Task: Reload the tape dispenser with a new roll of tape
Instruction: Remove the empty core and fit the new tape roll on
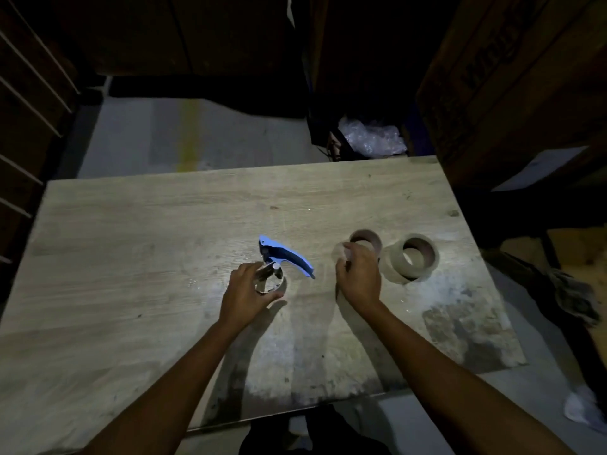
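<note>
1. The tape dispenser (279, 262), blue-handled, is gripped by the left hand (244, 290) at frame centre on the desk (131, 257).
2. The right hand (359, 274) is closed on a tape roll (364, 241); another roll (412, 256) lies just beside it.

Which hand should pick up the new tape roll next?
Right. The right hand is already beside the tape rolls, while the left hand grips the tape dispenser.

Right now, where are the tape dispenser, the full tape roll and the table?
tape dispenser (289, 257): head view, on its blue handle.
full tape roll (397, 262): head view, on its outer side wall.
table (131, 257): head view, on bare wood.
</note>
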`<state>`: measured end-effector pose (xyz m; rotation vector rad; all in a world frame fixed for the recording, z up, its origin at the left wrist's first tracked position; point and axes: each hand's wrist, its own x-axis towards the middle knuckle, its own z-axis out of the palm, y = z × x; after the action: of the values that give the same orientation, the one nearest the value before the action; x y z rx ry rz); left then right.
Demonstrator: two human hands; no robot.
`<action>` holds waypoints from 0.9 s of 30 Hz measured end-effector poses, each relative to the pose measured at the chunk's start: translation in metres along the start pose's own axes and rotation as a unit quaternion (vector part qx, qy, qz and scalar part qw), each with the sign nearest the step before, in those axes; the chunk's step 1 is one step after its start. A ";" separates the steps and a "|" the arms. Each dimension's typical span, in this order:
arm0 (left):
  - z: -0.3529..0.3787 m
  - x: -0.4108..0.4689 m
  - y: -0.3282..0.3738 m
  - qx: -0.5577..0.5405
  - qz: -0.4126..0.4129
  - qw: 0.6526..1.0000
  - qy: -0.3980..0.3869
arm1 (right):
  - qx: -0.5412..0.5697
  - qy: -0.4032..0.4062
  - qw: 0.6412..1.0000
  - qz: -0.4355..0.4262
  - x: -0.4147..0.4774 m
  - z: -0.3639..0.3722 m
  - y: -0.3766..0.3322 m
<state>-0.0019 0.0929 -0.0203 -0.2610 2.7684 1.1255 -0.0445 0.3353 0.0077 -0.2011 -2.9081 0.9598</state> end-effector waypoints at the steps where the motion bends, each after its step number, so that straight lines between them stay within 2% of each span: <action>1: 0.001 0.000 0.001 0.002 -0.003 1.000 0.003 | -0.022 0.021 0.999 0.010 0.003 -0.010 0.013; 7: 0.005 -0.005 0.008 0.017 -0.014 1.000 0.021 | -0.153 0.073 0.981 0.095 0.030 -0.061 0.077; 11: 0.009 -0.008 0.012 0.020 -0.016 0.999 0.047 | -0.243 0.004 0.964 0.112 0.043 -0.061 0.111; 16: 0.011 -0.010 0.020 0.021 -0.021 0.998 0.055 | -0.243 -0.097 0.958 0.116 0.042 -0.054 0.127; 20: 0.007 -0.012 0.019 0.030 -0.032 0.997 0.065 | -0.220 -0.070 0.968 0.099 0.034 -0.060 0.112; 23: 0.003 -0.011 0.020 0.030 -0.033 0.996 0.077 | -0.204 -0.029 0.978 0.032 0.025 -0.067 0.085; 27: -0.005 -0.013 0.024 0.019 -0.021 0.995 0.092 | -0.165 -0.042 0.985 -0.016 0.009 -0.069 0.033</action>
<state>0.0049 0.1082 0.0022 -0.4371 2.9236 1.0896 -0.0425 0.4032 0.0439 -0.1325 -3.1208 0.4849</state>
